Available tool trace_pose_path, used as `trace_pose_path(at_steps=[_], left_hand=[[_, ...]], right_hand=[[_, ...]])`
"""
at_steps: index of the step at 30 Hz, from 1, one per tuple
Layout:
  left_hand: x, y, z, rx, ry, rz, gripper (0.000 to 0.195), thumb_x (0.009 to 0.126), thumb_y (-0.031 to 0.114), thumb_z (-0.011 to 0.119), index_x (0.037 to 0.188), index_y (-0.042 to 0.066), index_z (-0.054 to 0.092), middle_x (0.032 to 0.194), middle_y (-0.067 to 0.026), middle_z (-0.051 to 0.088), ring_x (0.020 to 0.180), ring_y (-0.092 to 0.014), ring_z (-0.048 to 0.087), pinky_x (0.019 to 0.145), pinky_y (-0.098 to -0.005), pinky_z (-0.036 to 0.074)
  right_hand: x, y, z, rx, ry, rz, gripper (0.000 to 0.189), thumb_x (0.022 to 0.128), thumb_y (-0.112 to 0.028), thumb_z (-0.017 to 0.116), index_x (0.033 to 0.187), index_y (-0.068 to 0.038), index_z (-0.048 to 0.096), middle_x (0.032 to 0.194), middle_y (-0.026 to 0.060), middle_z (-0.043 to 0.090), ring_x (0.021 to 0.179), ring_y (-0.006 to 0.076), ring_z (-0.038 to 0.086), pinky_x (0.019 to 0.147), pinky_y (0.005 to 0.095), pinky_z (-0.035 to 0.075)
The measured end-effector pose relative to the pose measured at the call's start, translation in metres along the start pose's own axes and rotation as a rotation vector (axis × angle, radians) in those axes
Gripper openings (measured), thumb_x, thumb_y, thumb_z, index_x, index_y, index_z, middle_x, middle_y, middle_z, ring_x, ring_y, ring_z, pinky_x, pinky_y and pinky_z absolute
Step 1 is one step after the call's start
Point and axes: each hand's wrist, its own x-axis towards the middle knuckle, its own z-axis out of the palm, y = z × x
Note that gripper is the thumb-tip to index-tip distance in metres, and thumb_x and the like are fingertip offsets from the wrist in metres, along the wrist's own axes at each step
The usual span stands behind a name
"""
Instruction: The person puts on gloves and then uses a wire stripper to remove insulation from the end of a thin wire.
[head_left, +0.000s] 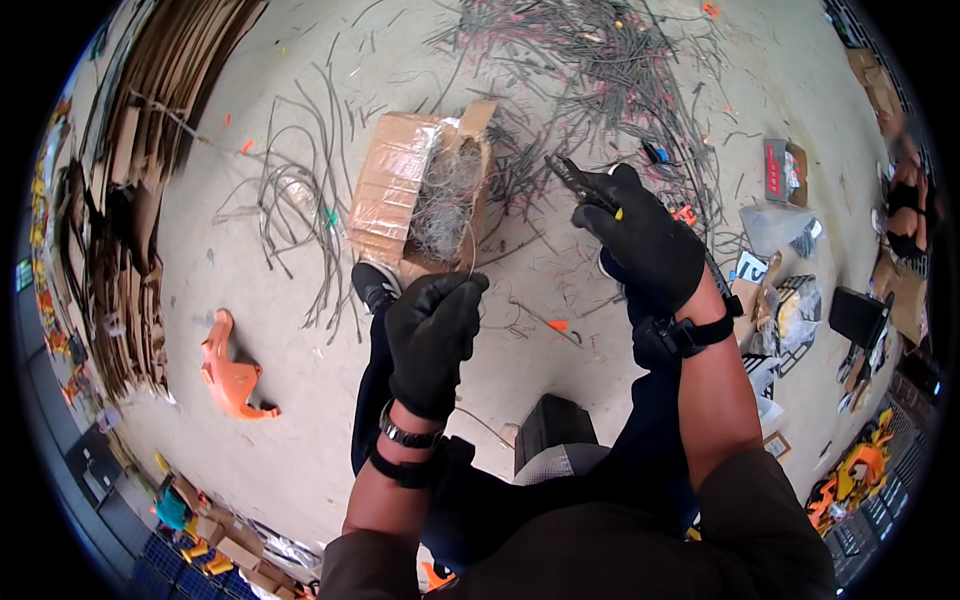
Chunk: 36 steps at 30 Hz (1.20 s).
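My left hand (436, 334), in a black glove, is closed on a thin wire (473, 251) that rises from its fingertips towards the cardboard box (386, 187). That open box lies between my feet and holds a tangle of fine bare wire (442, 214). To the right of the box, my gloved right hand (645, 232) grips a pair of pliers (574, 176), with the jaws pointing up and left. A bit of yellow shows on the handle. Beyond the box spreads a large heap of cut grey cables (600, 67) with reddish wire bits.
Looped grey cables (289, 195) lie left of the box, near an orange plastic part (229, 367). Flattened cardboard (142, 142) is stacked at far left. On the right stand a small red and grey box (784, 172), plastic bags (776, 229) and a black case (859, 317).
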Motion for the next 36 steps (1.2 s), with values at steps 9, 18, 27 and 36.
trace_pose_path(at_steps=[9,18,27,36], left_hand=[[0.01,0.003,0.01,0.04,-0.028,-0.031,0.02,0.094,0.016,0.065,0.099,-0.002,0.07,0.062,0.0004,0.056,0.048,-0.006,0.043,0.044,-0.0213,0.032],[0.007,0.009,0.009,0.087,-0.07,-0.081,0.025,0.094,0.018,0.064,0.103,-0.003,0.073,0.064,-0.0012,0.059,0.049,-0.006,0.045,0.045,-0.0208,0.034],[0.007,0.008,0.005,0.134,-0.093,-0.088,0.025,0.094,0.021,0.063,0.102,-0.001,0.072,0.066,-0.0017,0.06,0.048,-0.005,0.045,0.045,-0.0208,0.033],[0.012,0.006,0.003,0.035,-0.02,-0.064,0.022,0.095,0.02,0.065,0.1,-0.001,0.07,0.066,-0.0022,0.061,0.047,-0.005,0.044,0.043,-0.0209,0.031]], right_hand=[[0.007,-0.049,0.03,0.473,-0.384,0.011,0.041,0.097,-0.02,0.063,0.131,0.002,0.061,0.088,0.0028,0.067,0.08,0.008,0.058,0.074,0.0255,0.048],[0.014,-0.04,0.038,0.364,-0.288,-0.028,0.031,0.093,-0.015,0.062,0.12,-0.001,0.069,0.087,0.0069,0.07,0.076,0.0086,0.058,0.073,0.0282,0.049],[0.014,-0.041,0.038,0.505,-0.198,-0.038,0.032,0.096,-0.014,0.061,0.125,-0.002,0.068,0.096,0.0056,0.072,0.08,0.0069,0.058,0.075,0.025,0.049],[0.007,-0.047,0.039,0.526,-0.41,0.028,0.034,0.096,-0.015,0.063,0.125,0.001,0.065,0.088,0.0046,0.068,0.078,0.0085,0.058,0.072,0.0273,0.049]])
